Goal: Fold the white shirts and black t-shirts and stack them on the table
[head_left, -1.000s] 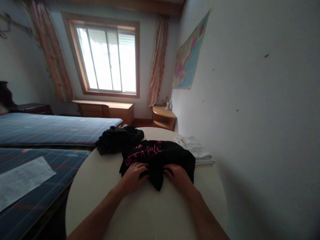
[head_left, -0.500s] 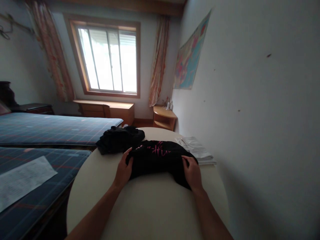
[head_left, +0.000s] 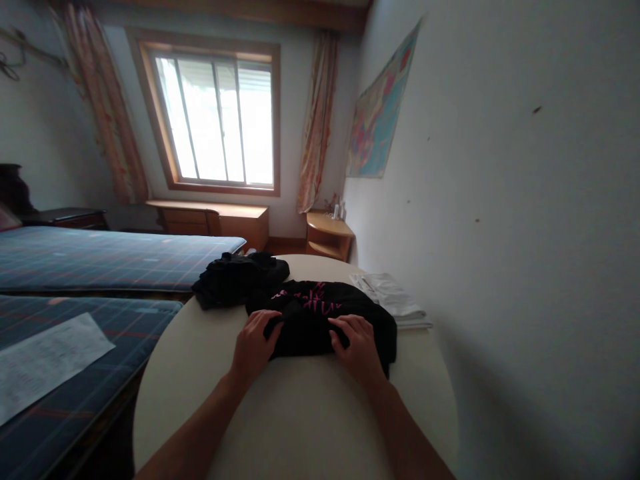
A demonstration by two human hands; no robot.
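A black garment with pink lettering [head_left: 320,298], likely a T-shirt, lies bunched and partly folded on a round cream table [head_left: 310,413]. At its near left part is my left hand [head_left: 256,341], fingers curved over the cloth, with a gap between thumb and fingertips. My right hand [head_left: 357,347] rests on the near right part, likewise curved, its thumb apart from the fingers. Both hands touch the cloth; the fabric's right end spreads out beyond my right hand. Just behind on the left sits a heap of black clothing [head_left: 235,277].
Folded white cloth [head_left: 393,300] lies at the table's right edge, near the wall [head_left: 525,280]. To the left are two plaid mattresses [head_left: 115,257], the nearer bearing a printed paper sheet [head_left: 55,363]. A wooden desk [head_left: 240,213] stands below the window.
Both hands have let go of the garment's sides and moved inward, closer together along its near edge. The garment's right side now lies spread on the table.
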